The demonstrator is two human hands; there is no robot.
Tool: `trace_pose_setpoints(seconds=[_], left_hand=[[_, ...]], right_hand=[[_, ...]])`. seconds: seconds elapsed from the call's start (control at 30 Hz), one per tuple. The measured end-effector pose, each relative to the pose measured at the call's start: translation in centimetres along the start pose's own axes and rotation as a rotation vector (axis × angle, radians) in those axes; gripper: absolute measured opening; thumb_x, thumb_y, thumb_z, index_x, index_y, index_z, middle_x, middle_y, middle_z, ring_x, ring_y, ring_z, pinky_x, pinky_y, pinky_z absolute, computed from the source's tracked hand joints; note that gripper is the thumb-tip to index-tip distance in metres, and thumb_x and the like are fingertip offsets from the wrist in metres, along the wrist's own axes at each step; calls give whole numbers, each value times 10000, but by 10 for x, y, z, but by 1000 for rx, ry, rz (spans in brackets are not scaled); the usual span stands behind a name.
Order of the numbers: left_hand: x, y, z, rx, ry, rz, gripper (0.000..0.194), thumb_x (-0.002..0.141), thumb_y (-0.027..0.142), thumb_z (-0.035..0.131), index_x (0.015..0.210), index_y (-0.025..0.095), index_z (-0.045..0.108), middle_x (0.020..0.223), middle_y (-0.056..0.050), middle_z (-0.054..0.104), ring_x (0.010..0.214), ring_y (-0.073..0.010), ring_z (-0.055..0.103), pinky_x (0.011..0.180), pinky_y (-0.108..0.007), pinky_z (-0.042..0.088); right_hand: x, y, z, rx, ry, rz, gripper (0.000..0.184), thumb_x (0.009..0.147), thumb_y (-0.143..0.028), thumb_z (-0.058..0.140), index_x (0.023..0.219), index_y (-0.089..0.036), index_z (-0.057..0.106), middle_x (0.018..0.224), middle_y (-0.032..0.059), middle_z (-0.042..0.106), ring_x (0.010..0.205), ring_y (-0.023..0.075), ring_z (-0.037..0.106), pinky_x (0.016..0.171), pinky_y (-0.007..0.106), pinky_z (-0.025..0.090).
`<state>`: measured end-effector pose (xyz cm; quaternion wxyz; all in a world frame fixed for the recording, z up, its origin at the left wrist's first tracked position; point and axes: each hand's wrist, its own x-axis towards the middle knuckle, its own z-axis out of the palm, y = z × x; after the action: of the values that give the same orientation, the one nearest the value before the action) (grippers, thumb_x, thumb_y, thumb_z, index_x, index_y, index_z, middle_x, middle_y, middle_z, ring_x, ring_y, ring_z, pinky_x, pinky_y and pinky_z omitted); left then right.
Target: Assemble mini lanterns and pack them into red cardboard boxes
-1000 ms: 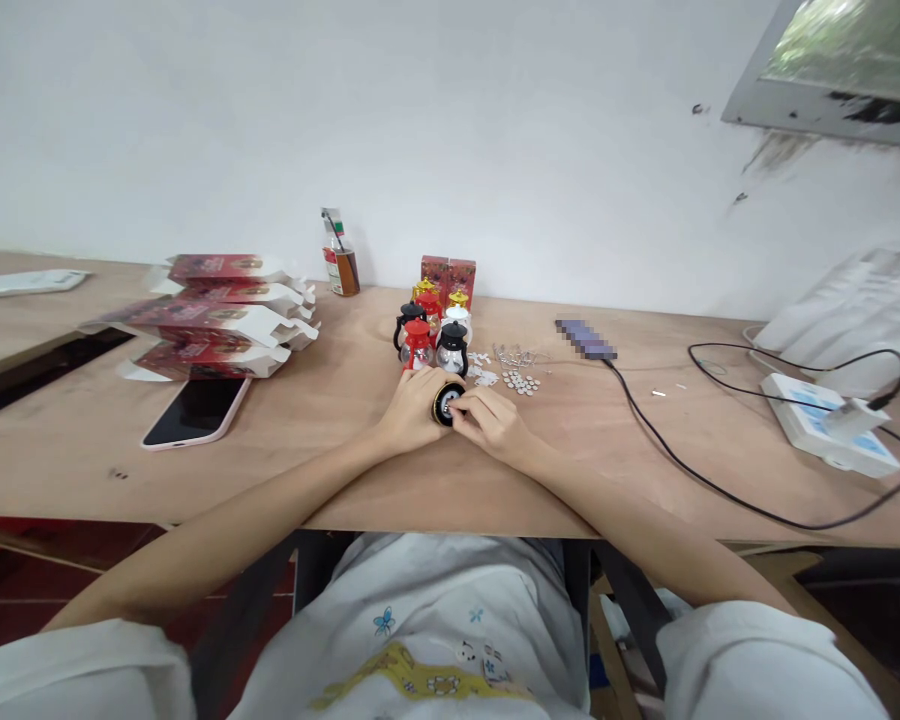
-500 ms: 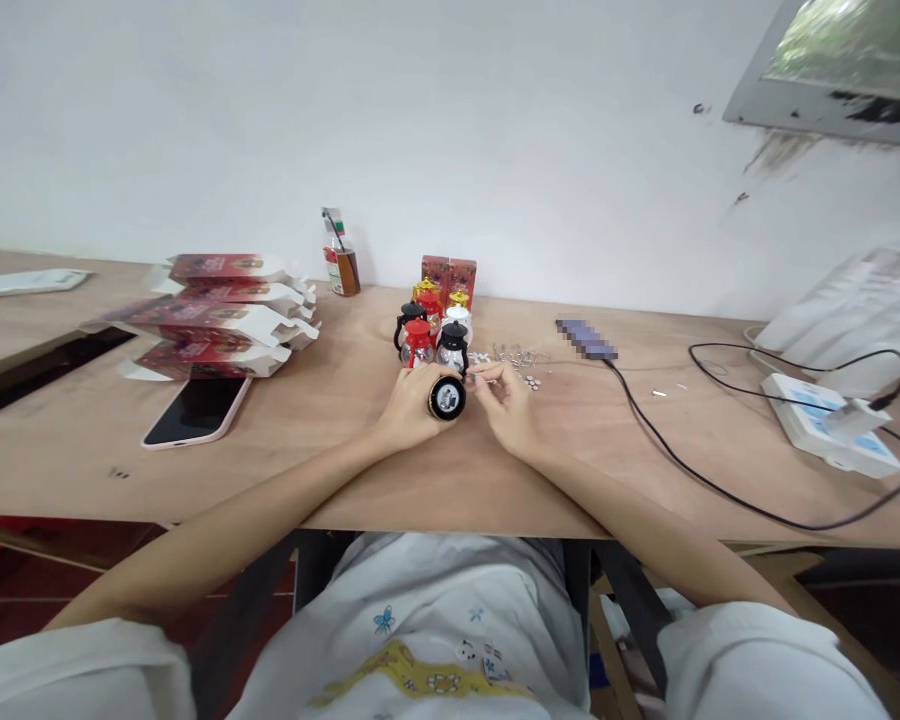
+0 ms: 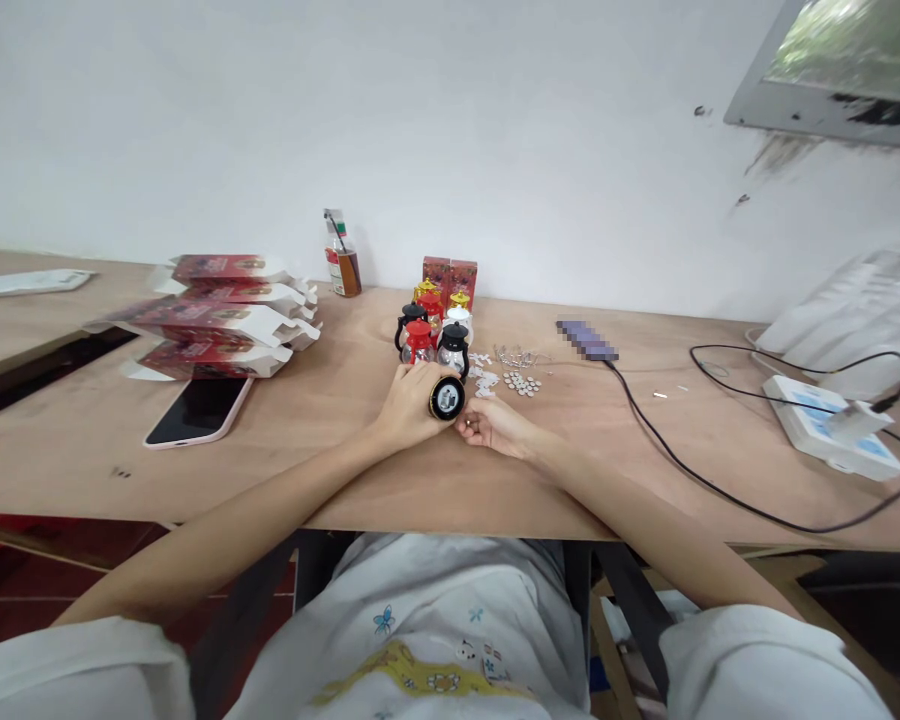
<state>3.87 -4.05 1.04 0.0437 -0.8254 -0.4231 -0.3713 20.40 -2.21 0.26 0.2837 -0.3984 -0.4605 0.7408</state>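
Note:
My left hand (image 3: 412, 404) is wrapped round a small lantern, its round black base (image 3: 447, 398) turned toward me with an uncovered compartment in the middle. My right hand (image 3: 495, 427) is beside the base, fingers curled and pinched; something tiny may be between the fingertips, too small to name. Just beyond my hands stand several small lanterns, among them a red lantern (image 3: 418, 340), a black lantern (image 3: 454, 345) and a white lantern (image 3: 460, 317). Right of them lie button cells (image 3: 522, 383), small white plastic pieces (image 3: 484, 382) and thin metal wire parts (image 3: 516, 356).
Unfolded red cartons (image 3: 217, 320) lie at left, overlapping a phone (image 3: 199, 411). A bottle (image 3: 343, 268) and two red boxes (image 3: 450, 275) stand by the wall. At right are a blurred-out device (image 3: 587, 339), a black cable (image 3: 667, 452) and a white power strip (image 3: 825, 425).
My right hand has drawn back toward me and lower, its fingers curling in more, which uncovers the button cells and white pieces. My left hand keeps the lantern in place.

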Motion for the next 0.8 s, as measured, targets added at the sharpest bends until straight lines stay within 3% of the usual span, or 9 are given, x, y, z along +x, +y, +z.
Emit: trace_pose_setpoints(seconds=[0.13, 0.27, 0.47, 0.63, 0.8], left_hand=[[2, -2, -3, 81, 32, 48, 311, 742, 278, 610, 1027, 172, 545, 1018, -64, 666, 953, -213, 590, 831, -340, 338], [5, -7, -4, 261, 93, 151, 235, 794, 256, 571, 1012, 165, 568, 965, -70, 685, 906, -213, 594, 797, -357, 319], [5, -4, -1, 496, 158, 415, 169, 883, 213, 480, 1004, 165, 588, 950, -58, 701, 904, -208, 592, 800, -383, 300], [6, 4, -2, 586, 223, 528, 163, 907, 137, 448, 943, 165, 604, 911, -33, 709, 902, -176, 597, 802, -366, 309], [6, 11, -2, 620, 252, 611, 143, 895, 106, 479, 915, 175, 602, 874, -1, 711, 904, -154, 610, 805, -355, 314]], right_hand=[[-10, -1, 9, 58, -113, 149, 276, 883, -190, 368, 734, -125, 591, 589, 49, 628, 513, 91, 561, 503, 176, 470], [-15, 0, 19, 141, -106, 146, 434, 957, -257, 258, 767, -89, 611, 662, 100, 652, 600, 115, 631, 601, 194, 524], [-16, -1, 23, 227, -33, 117, 399, 954, -186, 238, 731, -110, 561, 662, 112, 642, 587, 115, 646, 612, 182, 542], [-19, -4, 29, 201, 91, 127, 388, 955, -168, 237, 697, -141, 525, 571, 79, 618, 510, 97, 604, 522, 156, 527], [-14, 0, 28, 195, 87, 70, 351, 936, -132, 269, 678, -154, 506, 543, 42, 583, 482, 80, 563, 487, 151, 505]])
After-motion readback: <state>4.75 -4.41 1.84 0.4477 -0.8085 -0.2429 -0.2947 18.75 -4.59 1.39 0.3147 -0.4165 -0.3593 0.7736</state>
